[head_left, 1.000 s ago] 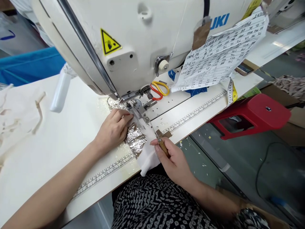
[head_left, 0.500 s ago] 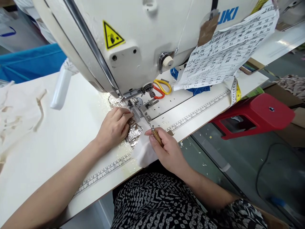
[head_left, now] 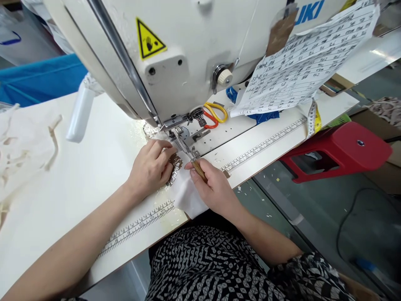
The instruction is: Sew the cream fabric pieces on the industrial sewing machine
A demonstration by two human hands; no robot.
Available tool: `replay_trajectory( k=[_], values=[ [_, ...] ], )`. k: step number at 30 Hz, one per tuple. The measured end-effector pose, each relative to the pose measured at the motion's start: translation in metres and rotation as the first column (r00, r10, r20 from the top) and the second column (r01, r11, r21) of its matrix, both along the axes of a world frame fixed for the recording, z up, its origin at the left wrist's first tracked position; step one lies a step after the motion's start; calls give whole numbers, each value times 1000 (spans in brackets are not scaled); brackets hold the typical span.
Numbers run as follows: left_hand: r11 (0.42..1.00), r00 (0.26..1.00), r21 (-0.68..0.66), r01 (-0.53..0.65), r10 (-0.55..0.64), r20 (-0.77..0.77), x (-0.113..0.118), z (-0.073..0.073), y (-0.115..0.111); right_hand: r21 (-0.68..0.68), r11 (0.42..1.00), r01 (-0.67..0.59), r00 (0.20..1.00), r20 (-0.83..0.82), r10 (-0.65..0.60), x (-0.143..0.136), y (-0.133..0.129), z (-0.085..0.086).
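My right hand (head_left: 216,184) is closed around the wooden handle of an awl (head_left: 198,169). The awl's thin metal shaft points up and left, its tip beside the presser foot (head_left: 178,136) of the sewing machine (head_left: 188,71). My left hand (head_left: 152,165) lies left of the foot, its fingers bent down on the white fabric (head_left: 188,194) and its fingertips partly hidden. Part of the fabric hangs over the table's front edge under my right hand. A shiny, crinkled clear-film piece (head_left: 175,169) shows beside my left fingers.
Red- and yellow-handled scissors (head_left: 216,115) lie behind the foot. A handwritten sheet (head_left: 307,62) hangs at the machine's right. Printed rulers (head_left: 140,223) run along the table edge, with a tape measure (head_left: 313,119) farther right. A red stool (head_left: 341,150) stands below; pale cloth (head_left: 28,142) lies left.
My right hand and the awl have shifted slightly up and left, closer to the presser foot. The clear film now shows less between my hands. My left hand stays nearly in place.
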State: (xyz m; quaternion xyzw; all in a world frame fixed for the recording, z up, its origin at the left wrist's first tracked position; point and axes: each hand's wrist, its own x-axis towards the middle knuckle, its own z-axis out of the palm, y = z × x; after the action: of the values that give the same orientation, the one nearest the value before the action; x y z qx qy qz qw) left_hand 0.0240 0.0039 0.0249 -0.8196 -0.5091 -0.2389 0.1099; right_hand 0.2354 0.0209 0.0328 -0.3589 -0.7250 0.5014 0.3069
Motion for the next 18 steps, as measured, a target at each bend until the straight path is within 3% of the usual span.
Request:
replay_trajectory(
  k=[8, 14, 16, 18],
  values=[
    [994, 986, -38, -104, 98, -135, 0, 0, -2, 6, 1000, -12, 1000, 4, 12, -4, 1, 0],
    [980, 980, -89, -176, 166, -111, 2, -11, 9, 115, 993, -26, 999, 37, 22, -2, 8, -6],
    [961, 968, -148, -234, 217, -123, 11, -8, 7, 160, 985, -71, 996, 63, 62, 4, 1, -5],
    [915, 948, -282, -289, 233, -216, 20, 5, 2, 236, 967, -97, 992, 98, 76, 11, -5, -4]
  ],
)
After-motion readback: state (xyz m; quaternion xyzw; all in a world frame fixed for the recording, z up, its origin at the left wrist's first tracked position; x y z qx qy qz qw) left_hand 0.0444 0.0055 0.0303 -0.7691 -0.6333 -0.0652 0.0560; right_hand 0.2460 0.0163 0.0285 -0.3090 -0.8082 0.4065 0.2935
